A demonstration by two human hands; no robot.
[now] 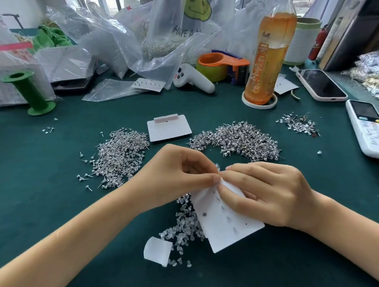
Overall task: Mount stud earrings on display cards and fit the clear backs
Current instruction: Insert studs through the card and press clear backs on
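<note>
Head view hides the meeting fingertips: the left hand (179, 172) and right hand (264, 192) pinch together at the top edge of a white display card (224, 225), and whatever tiny piece sits between them cannot be made out. The right grip also holds that card near the worktop's (44, 218) near edge, over loose clear backs (184, 225). Stud earrings (120, 154) lie heaped mid-worktop. Clear bags (102, 37) along the far edge hold blurred contents.
</note>
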